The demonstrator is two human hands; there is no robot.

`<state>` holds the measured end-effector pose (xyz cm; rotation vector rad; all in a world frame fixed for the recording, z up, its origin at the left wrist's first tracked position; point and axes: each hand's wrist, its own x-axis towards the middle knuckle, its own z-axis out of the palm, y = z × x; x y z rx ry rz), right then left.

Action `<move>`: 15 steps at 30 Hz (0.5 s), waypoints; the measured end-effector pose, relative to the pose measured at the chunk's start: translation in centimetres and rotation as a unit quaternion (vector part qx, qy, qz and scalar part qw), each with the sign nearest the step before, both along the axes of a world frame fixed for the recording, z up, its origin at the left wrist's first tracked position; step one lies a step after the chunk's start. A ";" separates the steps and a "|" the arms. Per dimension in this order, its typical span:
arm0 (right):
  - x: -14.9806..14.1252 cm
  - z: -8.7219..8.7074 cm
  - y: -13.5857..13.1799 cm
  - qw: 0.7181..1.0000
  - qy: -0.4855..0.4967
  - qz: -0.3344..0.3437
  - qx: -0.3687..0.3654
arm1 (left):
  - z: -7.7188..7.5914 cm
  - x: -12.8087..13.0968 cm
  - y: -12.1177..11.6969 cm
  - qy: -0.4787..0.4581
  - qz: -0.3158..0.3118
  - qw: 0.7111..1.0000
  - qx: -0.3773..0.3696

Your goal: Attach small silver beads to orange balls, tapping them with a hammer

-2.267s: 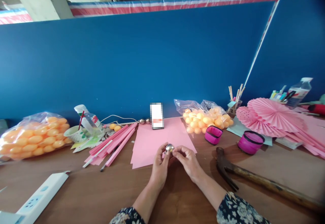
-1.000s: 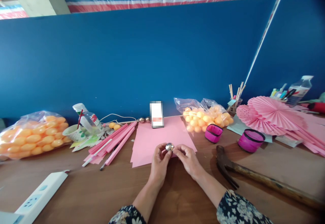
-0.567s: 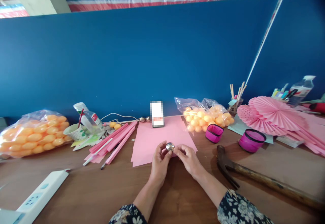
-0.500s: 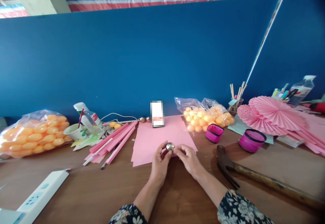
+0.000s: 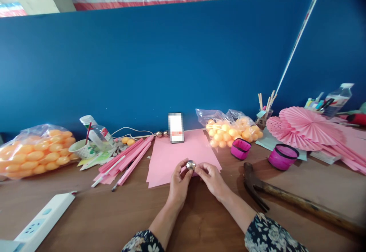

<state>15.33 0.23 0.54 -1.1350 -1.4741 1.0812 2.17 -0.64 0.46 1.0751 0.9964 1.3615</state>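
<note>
one shiny silver ball (image 5: pixel 190 165) was near pink rectangular paper sheets (image 5: pixel 168 160); left hand (image 5: pixel 179 184): fingers clamped around it; right hand (image 5: pixel 211 177): fingertips touched it, grip was unclear.

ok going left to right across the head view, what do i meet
Large clear plastic bag of orange balls, bundle of pink paper strips, left hand, shiny silver ball, right hand, smaller magenta black-edged band, larger magenta black-edged band
</note>
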 end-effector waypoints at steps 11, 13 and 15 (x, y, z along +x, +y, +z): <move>-0.1 0.1 -0.1 1.000 0.007 -0.006 -0.011 | -0.1 0.0 0.1 0.015 -0.002 1.000 0.010; -0.1 0.0 0.0 1.000 0.007 -0.010 -0.016 | -0.2 0.0 0.1 0.018 0.001 1.000 0.015; -0.1 -0.1 0.0 1.000 0.005 -0.011 -0.020 | -0.3 0.0 0.1 0.018 0.000 1.000 0.016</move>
